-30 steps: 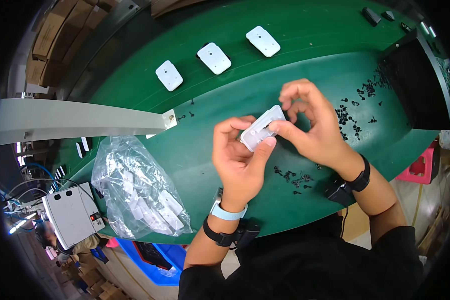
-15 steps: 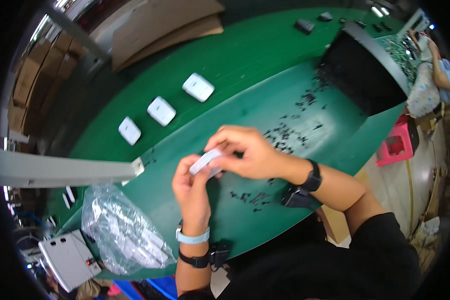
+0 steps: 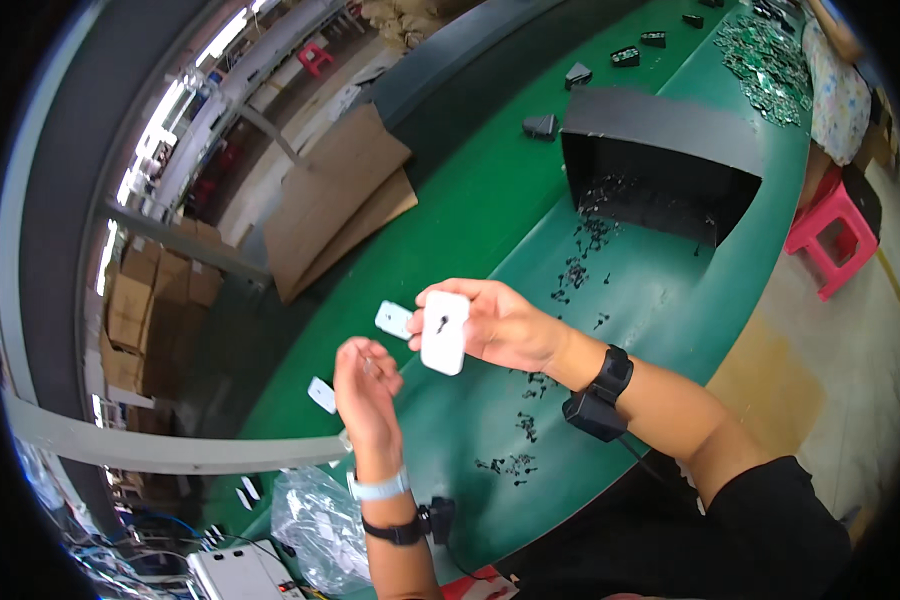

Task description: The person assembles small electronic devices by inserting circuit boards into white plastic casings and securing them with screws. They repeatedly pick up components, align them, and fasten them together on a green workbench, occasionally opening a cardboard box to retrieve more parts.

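Observation:
My right hand (image 3: 505, 325) grips a white plastic case (image 3: 443, 345), a rounded rectangle, by its right edge, fingers behind and thumb at the side. On the face of the case that shows sits a small black part. To the lower left of it, my left hand (image 3: 368, 385) is raised, apart from the case, with its fingers loosely curled and nothing visible in them. Just behind the held case, another white case (image 3: 394, 319) lies on the green surface, partly covered by my right fingers. A further white case (image 3: 322, 394) lies left of my left hand.
Small black parts (image 3: 575, 272) are scattered over the green mat, spilling from a black bin (image 3: 660, 170) on its side. Green circuit boards (image 3: 765, 65) pile up far right. A clear plastic bag (image 3: 320, 525) and a grey metal arm (image 3: 180, 448) are at left; a pink stool (image 3: 835, 235) stands right.
My left hand has come off the white case and moved away from it. The case, now in my right hand alone, is turned broad face up. The view has swung round.

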